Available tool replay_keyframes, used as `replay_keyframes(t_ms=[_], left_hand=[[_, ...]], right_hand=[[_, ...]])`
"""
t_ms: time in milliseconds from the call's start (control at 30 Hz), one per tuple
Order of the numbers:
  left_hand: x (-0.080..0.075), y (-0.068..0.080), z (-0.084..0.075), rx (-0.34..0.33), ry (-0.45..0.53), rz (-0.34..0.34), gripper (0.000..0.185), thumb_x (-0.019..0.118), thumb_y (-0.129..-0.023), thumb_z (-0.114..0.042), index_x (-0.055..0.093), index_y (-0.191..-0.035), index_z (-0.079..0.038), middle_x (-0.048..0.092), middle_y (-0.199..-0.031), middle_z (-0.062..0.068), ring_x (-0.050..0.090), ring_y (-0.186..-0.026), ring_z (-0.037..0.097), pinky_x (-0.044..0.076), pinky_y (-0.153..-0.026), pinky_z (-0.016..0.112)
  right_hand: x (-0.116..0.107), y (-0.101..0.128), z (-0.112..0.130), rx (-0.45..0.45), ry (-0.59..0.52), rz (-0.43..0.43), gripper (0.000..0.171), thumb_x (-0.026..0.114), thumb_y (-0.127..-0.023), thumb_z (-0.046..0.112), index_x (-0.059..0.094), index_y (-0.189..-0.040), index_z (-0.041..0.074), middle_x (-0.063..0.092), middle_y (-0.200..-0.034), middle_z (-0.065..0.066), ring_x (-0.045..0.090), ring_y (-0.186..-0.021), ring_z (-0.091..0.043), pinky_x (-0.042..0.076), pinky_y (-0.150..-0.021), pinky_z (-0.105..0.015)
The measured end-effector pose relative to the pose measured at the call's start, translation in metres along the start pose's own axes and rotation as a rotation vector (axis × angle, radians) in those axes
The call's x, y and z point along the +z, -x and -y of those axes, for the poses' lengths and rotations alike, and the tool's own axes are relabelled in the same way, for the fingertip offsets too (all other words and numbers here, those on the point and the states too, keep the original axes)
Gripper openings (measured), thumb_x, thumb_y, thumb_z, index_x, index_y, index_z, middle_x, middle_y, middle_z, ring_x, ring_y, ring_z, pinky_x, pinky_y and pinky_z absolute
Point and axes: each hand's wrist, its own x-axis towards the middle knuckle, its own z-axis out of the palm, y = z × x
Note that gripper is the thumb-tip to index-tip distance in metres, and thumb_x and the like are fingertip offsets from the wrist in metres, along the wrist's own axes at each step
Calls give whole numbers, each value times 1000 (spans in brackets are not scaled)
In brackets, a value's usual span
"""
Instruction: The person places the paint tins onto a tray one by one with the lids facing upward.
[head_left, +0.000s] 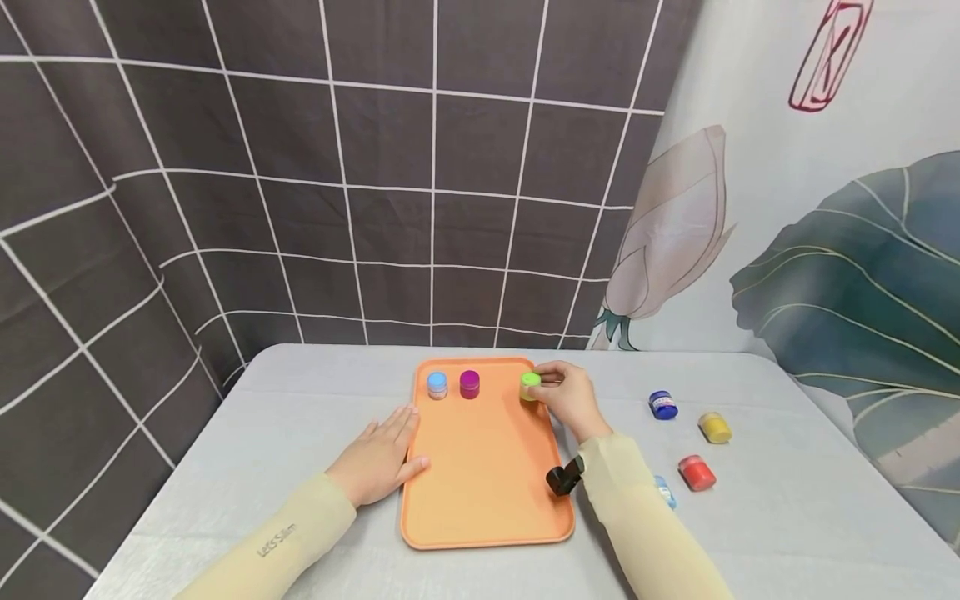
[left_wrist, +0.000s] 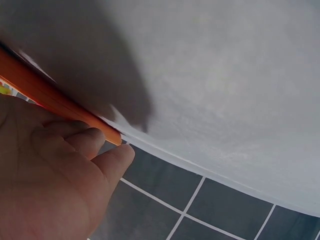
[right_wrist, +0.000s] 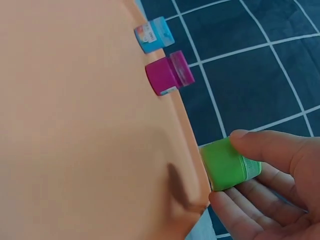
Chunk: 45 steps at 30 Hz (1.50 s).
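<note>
So the right hand (head_left: 573,398) has its fingers pinching a green jar (head_left: 529,386), thumb on one side, the rest on the other. The jar's upright at the far right corner of the orange tray (head_left: 483,467) (honestly can't tell if its base is touching down). Left of those fingers, a purple jar (head_left: 469,384) and a light blue jar (head_left: 437,386) stand side by side on the tray.

Left hand (head_left: 378,458) isn't gripping anything: fingers pretty much straight, lying along the tray's left edge, thumb poking over the rim.

Off to the right of the right fingers, on the pale surface (head_left: 787,517), there's a dark blue jar (head_left: 663,405), with a yellow jar (head_left: 715,427) farther right. A red jar (head_left: 697,472) sits nearer the person, beside a pale blue container (head_left: 664,492) half hidden by the sleeve (head_left: 637,500).
</note>
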Motion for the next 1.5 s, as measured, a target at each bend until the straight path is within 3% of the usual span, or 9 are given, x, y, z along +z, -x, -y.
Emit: replay_keyframes(t_ms=[367, 600, 900, 1500], left_hand=[[1, -1, 0, -4, 2, 3, 75, 54, -104, -44, 34, -153, 8, 30, -162, 22, 27, -151, 36, 25, -119, 59], [-1, -2, -1, 2, 0, 8, 74, 54, -104, -43, 34, -153, 9, 30, -162, 23, 27, -151, 37, 25, -119, 60], [-1, 0, 1, -9, -10, 14, 75, 54, -104, -44, 34, -153, 8, 30, -162, 22, 27, -151, 36, 24, -119, 60], [-1, 1, 0, -11, -5, 20, 75, 54, -104, -45, 34, -153, 8, 30, -162, 22, 27, -151, 36, 25, -119, 59]], right_hand=[[12, -20, 6, -19, 63, 50, 37, 81, -82, -2, 68, -116, -2, 71, -112, -19, 69, -106, -31, 56, -95, -39], [22, -29, 10, -65, 103, 66, 33, 82, -79, -3, 69, -109, -4, 71, -104, -19, 70, -100, -31, 58, -88, -37], [38, -28, 10, -54, 98, 104, 33, 82, -79, -2, 69, -110, -3, 71, -103, -16, 68, -101, -29, 57, -89, -37], [40, -22, 7, -51, 154, 94, 30, 82, -78, -1, 67, -103, -3, 68, -100, -16, 65, -94, -29, 57, -86, -39]])
